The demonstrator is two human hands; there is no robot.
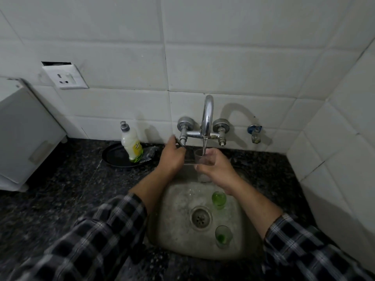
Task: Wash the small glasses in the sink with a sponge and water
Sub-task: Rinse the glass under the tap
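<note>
The right hand grips a small clear glass, fingers and thumb curled round its wall. It holds the glass upright over the back edge of the sink, directly under the tap spout. A stream of water falls into the glass's open mouth.

The left hand is just beside the glass on its left. It reaches up to the left tap handle and pinches it between curled fingers and thumb.

Two small green glasses stand in the basin, below the right forearm. One green glass is behind the drain, and the other green glass is near the sink's front right corner.

On the dark stone table, left of the sink by the back wall, a dish soap bottle stands on a black plate.
</note>
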